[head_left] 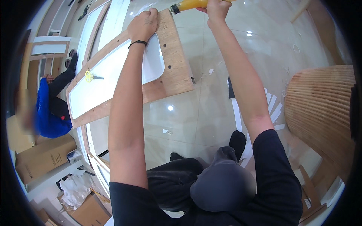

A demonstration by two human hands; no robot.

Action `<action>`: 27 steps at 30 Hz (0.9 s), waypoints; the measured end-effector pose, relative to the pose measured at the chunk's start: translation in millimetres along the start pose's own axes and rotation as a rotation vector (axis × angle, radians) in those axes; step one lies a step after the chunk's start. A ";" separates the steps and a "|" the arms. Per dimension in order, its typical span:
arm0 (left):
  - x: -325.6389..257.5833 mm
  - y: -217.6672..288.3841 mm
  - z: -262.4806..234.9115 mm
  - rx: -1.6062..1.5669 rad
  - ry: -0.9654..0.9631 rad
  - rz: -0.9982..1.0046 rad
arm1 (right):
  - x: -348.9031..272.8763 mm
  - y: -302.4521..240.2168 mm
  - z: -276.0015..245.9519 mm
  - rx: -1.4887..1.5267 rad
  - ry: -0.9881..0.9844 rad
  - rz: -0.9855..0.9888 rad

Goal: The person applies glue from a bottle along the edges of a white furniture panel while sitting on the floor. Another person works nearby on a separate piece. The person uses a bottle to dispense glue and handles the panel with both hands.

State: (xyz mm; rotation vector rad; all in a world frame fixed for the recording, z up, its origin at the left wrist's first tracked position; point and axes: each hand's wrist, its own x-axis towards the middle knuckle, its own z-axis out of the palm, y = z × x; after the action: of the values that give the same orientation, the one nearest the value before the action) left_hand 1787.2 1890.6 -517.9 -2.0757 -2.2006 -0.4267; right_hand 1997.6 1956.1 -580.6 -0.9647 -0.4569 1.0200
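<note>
My left hand [143,24] has its fingers bent around the far edge of a plywood panel [175,66] with a glossy white inset [102,86]. My right hand [218,11] is closed around a yellow-orange tool [190,4] with a dark end, partly cut off by the upper edge. I cannot make out its exact kind. Its dark end is beside the panel's far right corner, close to my left hand. A small tool with yellow loop handles, like scissors [89,76], lies on the white inset. Dark round fittings show along the panel's right side.
A person in a blue top [51,113] sits at the left. Cardboard boxes [49,156] and a white plastic bag [75,190] stand below. White strips [273,101] and scraps lie on the tiled floor [181,120]. A ribbed wooden piece [320,101] is at the right.
</note>
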 end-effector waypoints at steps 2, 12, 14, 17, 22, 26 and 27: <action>-1.8 4.2 -4.0 -0.007 -0.023 -0.045 | -1.7 1.1 3.5 0.022 -0.008 -0.020; -5.5 10.0 -11.4 0.005 -0.045 -0.085 | -39.6 -16.6 -20.0 -0.007 -0.067 -0.175; -4.4 9.5 -10.1 0.008 -0.052 -0.107 | -39.6 -16.1 -17.8 -0.045 -0.060 -0.184; -3.5 8.8 -11.6 0.035 -0.053 -0.072 | -34.0 -12.6 -4.7 -0.101 0.017 -0.232; -6.1 11.1 -14.8 0.034 -0.052 -0.072 | -38.8 -11.2 -9.8 -0.076 0.018 -0.162; -4.7 12.7 -15.3 0.018 -0.067 -0.132 | -48.4 -14.7 -28.5 -0.017 -0.101 -0.302; -3.6 12.3 -15.9 0.010 -0.087 -0.135 | -48.1 -15.4 -27.8 -0.039 -0.111 -0.286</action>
State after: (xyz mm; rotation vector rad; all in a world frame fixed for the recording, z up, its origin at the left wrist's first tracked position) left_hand 1797.6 1883.5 -501.9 -1.9840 -2.3964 -0.3415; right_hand 2002.2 1898.7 -577.5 -0.8510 -0.6889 0.8099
